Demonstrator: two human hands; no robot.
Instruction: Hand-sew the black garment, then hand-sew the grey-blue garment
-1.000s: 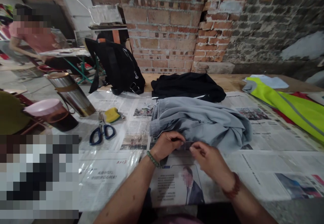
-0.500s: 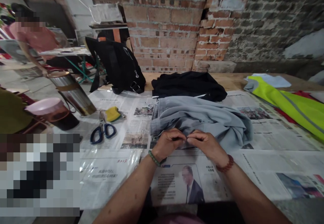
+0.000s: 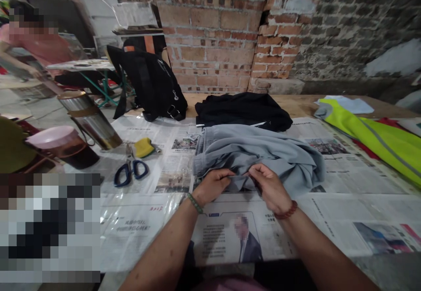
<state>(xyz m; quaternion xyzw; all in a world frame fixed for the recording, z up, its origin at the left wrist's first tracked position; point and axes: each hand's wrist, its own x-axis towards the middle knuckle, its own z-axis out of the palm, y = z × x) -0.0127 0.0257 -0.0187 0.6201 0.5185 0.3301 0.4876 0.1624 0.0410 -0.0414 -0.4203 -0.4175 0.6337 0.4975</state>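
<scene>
A light grey garment (image 3: 263,146) with a gathered elastic edge lies bunched on newspaper in front of me. At its near edge my left hand (image 3: 215,183) is closed, pinching the grey cloth between thumb and fingers. My right hand (image 3: 268,185) is closed too, its thumb and fingertips pinching the same garment a short way to the right. A fold of cloth runs between the two hands. Whether a small item such as a thread or needle is also in the fingertips, I cannot make out. Directly behind lies a folded black garment (image 3: 243,111).
To the left are blue-handled scissors (image 3: 131,171), a yellow object (image 3: 144,148), a dark cup with a pink lid (image 3: 66,144) and a steel flask (image 3: 90,120). A black backpack (image 3: 153,84) stands behind. A neon-yellow vest (image 3: 375,133) lies right. A person (image 3: 42,41) is at far left.
My hands have moved apart from nearly touching fingertips. The right hand has turned and lifted slightly, and the left has shifted a little left. The far person's arm has moved.
</scene>
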